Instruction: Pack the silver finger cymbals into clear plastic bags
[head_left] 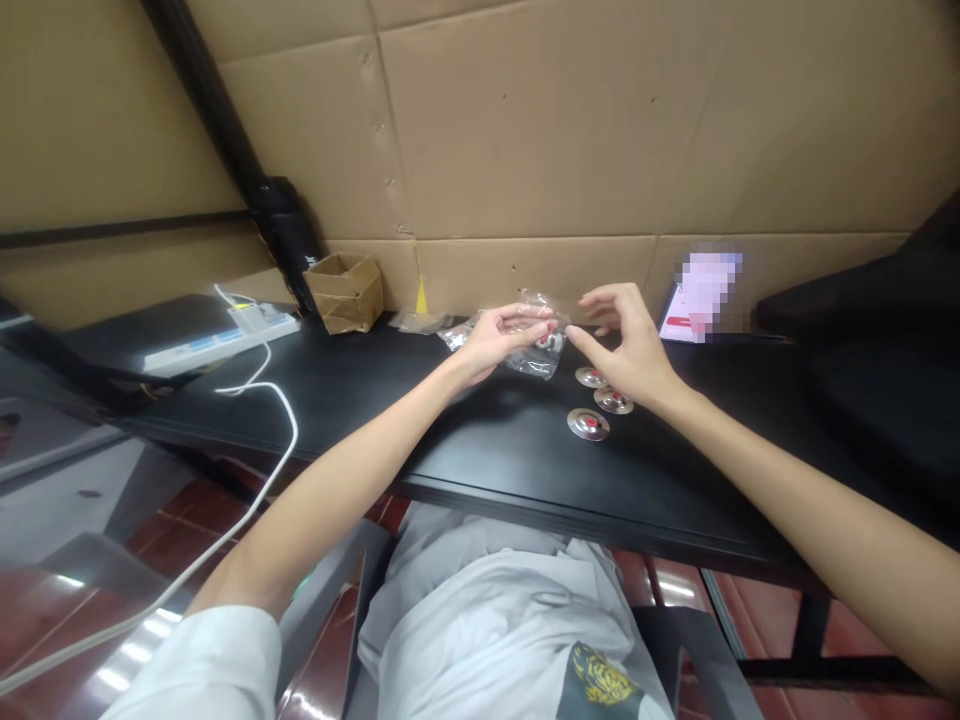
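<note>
My left hand (504, 338) pinches a clear plastic bag (541, 358) above the black table top (480, 440), with a small shiny item with red on it showing through the film. My right hand (628, 342) hovers beside the bag with its fingers apart, the index fingertip almost at the plastic and holding nothing. Below that hand, several round silver metal discs with red centres lie on the table, the nearest (588, 424) closest to me and another (613, 400) partly under my palm.
Crumpled clear bags (454, 336) lie behind my left hand. At the back left stand a small open cardboard box (345, 292) and a white power strip (225, 340) with a white cable. Cardboard sheets line the wall, and a blurred pink-and-white card (701, 298) leans at the back right.
</note>
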